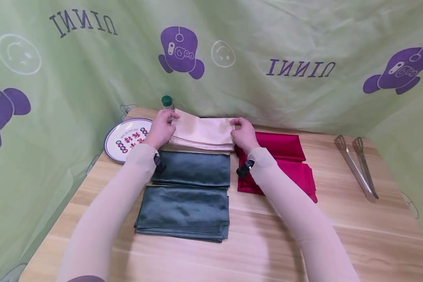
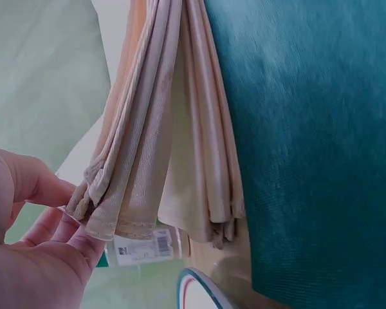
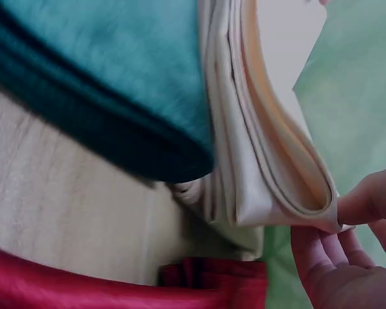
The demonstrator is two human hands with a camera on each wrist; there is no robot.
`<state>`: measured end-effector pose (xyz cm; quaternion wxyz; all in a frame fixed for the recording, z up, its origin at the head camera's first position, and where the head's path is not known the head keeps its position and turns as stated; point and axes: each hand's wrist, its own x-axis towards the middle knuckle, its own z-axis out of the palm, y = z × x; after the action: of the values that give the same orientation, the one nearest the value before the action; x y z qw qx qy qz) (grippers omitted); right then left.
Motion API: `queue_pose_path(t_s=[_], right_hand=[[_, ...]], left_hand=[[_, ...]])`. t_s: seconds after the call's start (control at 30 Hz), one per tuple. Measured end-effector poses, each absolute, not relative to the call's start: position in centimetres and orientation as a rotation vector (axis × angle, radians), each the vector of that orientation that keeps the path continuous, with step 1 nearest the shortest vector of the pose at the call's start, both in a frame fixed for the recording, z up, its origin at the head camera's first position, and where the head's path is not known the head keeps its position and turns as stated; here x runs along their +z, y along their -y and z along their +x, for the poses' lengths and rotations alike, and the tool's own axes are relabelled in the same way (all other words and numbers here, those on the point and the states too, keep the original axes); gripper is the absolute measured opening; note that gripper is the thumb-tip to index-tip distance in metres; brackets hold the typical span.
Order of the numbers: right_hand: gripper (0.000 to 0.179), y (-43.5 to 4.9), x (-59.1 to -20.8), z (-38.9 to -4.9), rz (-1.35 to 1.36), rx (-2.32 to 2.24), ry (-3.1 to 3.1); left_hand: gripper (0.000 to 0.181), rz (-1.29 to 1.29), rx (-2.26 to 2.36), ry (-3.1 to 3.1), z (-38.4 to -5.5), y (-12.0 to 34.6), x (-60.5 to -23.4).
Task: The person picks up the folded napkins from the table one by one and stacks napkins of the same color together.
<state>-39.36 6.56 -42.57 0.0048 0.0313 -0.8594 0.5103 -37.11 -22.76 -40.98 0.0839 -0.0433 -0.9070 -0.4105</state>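
Cream-coloured folded cloth stack, satiny, lies at upper centre of the head view, directly between the two hands. Left hand at its left end, right hand at its right end.

Left wrist view: thumb and fingers narrowed, pinching the end of the upper layers at lower left of the frame; cloth runs up from the fingertips. A gap shows between these layers and the lower ones, toward frame centre.

Right wrist view: thumb and fingertips close together at lower right, gripping a rounded fold of the cream cloth; its layers extend toward the top of the frame.

Below the cream stack in the head view, two dark teal satin cloth stacks: the upper one just beneath it, the lower one at centre, nearer the person. Deep red satin cloths right of centre, partly behind the right hand and forearm.

White plate with a dark blue rim and red characters lies left, near the left hand. Green-capped bottle stands just behind the same hand. Two pairs of metal tongs at far right, well apart from the cloths. All on a light wood-grain bench; pale green printed curtain behind.
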Motion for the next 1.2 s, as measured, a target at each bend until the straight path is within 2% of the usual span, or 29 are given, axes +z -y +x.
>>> queue_pose_path(t_s=[0.27,0.53,0.67,0.93,1.2], right_hand=[[0.034,-7.7,-42.6,-38.9,0.146,1.474,2.762],[0.030,-9.6,-41.7,-36.1,0.106,1.626,2.755],[0.031,-10.3,-41.9,-33.2,0.204,1.638,2.779],[0.031,-11.2,-43.3,-25.5,0.496,1.525,2.879],[0.036,-12.0,-44.5,-19.5,0.644,1.332,2.991]], left_hand=[[0.036,-0.138,-1.223,2.767,-36.9,23.3,-41.4],[0.029,-0.249,-1.183,2.767,-33.5,24.1,-40.5],[0.027,-0.314,-1.199,2.774,-31.1,24.8,-40.5],[0.026,-0.369,-1.248,2.828,-25.1,26.1,-41.4],[0.029,-0.189,-1.157,2.975,-18.6,27.0,-42.8]])
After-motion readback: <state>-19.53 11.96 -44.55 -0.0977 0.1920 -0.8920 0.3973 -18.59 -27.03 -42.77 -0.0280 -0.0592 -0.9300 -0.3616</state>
